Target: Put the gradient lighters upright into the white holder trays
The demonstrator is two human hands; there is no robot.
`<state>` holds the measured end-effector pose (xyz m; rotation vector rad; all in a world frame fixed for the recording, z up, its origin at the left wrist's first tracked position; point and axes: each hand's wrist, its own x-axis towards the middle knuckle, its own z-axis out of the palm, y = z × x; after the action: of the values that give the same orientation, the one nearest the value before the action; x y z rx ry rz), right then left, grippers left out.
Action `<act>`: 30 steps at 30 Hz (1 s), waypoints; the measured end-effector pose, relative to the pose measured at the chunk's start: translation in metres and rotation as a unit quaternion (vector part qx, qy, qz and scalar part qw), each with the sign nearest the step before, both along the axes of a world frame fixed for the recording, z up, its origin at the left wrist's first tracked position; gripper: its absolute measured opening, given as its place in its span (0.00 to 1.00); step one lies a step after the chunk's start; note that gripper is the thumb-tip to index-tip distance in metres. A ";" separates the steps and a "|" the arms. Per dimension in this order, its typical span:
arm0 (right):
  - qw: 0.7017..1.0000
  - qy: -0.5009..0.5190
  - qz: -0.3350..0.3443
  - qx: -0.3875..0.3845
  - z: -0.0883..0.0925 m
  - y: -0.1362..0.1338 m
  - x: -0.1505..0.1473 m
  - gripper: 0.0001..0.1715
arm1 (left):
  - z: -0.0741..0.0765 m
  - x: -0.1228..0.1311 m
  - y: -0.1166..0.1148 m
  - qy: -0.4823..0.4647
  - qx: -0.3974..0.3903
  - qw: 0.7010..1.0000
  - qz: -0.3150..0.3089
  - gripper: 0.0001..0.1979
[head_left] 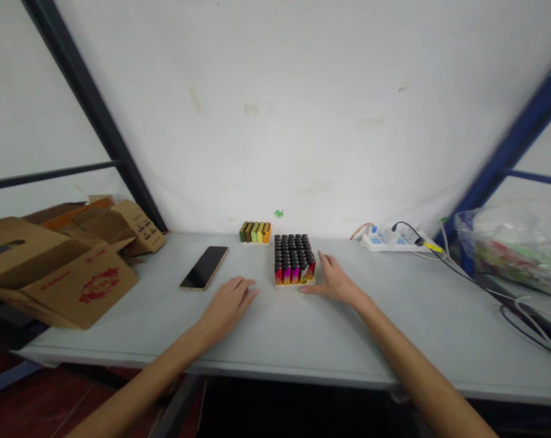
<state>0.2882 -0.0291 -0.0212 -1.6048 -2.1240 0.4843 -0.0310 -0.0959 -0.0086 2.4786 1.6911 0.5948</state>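
A tray of lighters (294, 260) with black tops and bright red, pink and gold bodies stands upright in the middle of the table. At its right front corner is my right hand (333, 281), thumb and fingers apart, close against the tray's side; whether it touches cannot be told. My left hand (228, 304) rests on the tabletop to the left of the tray, fingers loosely spread and holding nothing. Farther back, near the wall, sits a smaller tray of green, yellow and orange lighters (255, 232).
A phone (204, 267) lies left of the lighters. Cardboard boxes (81, 283) are piled at the table's left end. A white power strip (389, 241) with plugs and cables lies along the wall at right, beside clear plastic bags (512, 246). Metal posts frame both sides.
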 end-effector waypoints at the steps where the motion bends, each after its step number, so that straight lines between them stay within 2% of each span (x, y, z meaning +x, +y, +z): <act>1: 0.999 -0.028 -0.016 -0.014 0.000 0.000 0.008 0.76 | 0.001 -0.017 -0.012 -0.016 -0.005 1.000 0.014 0.25; 4: 0.995 -0.082 -0.040 -0.029 0.003 0.001 0.026 0.74 | 0.008 -0.069 -0.040 -0.010 -0.013 0.994 0.110 0.22; 6: 0.995 -0.094 -0.035 -0.028 0.004 0.002 0.032 0.72 | 0.015 -0.096 -0.045 0.031 -0.008 0.981 0.189 0.22; 9: 0.995 -0.100 -0.023 -0.019 0.004 0.004 0.034 0.69 | 0.024 -0.116 -0.031 0.067 0.048 0.954 0.287 0.23; 10: 0.994 -0.102 -0.021 -0.016 0.004 0.004 0.033 0.68 | 0.026 -0.117 -0.022 0.066 0.059 0.950 0.300 0.24; 12: 0.994 -0.104 -0.017 -0.013 0.003 0.004 0.033 0.66 | 0.027 -0.113 0.000 0.064 0.063 0.955 0.284 0.28; 14: 0.994 -0.107 -0.013 -0.016 0.003 0.004 0.033 0.65 | 0.025 -0.103 0.021 0.069 0.069 0.968 0.232 0.31; 15: 0.994 -0.109 -0.013 -0.019 0.004 0.003 0.033 0.64 | 0.024 -0.097 0.030 0.079 0.059 0.964 0.247 0.35; 17: 0.993 -0.115 -0.010 -0.027 0.006 0.003 0.032 0.64 | 0.022 -0.084 0.042 0.103 -0.025 0.945 0.309 0.44; 19: 0.992 -0.121 -0.009 -0.034 0.009 0.002 0.032 0.65 | 0.022 -0.075 0.050 0.125 -0.079 0.934 0.326 0.48; 23: 0.991 -0.129 -0.006 -0.042 0.013 0.000 0.030 0.65 | 0.030 -0.079 0.065 0.138 -0.084 0.939 0.304 0.45; 26: 0.990 -0.132 -0.005 -0.048 0.015 -0.002 0.029 0.64 | 0.037 -0.095 0.078 0.121 -0.107 0.936 0.312 0.49; 30: 0.991 -0.132 0.001 -0.038 0.014 -0.001 0.029 0.58 | 0.041 -0.111 0.077 0.040 -0.104 0.936 0.334 0.39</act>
<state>0.3176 -0.0305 -0.0068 -1.7946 -2.3241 0.3745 -0.1421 -0.0184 0.0323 1.7723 2.4854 0.3269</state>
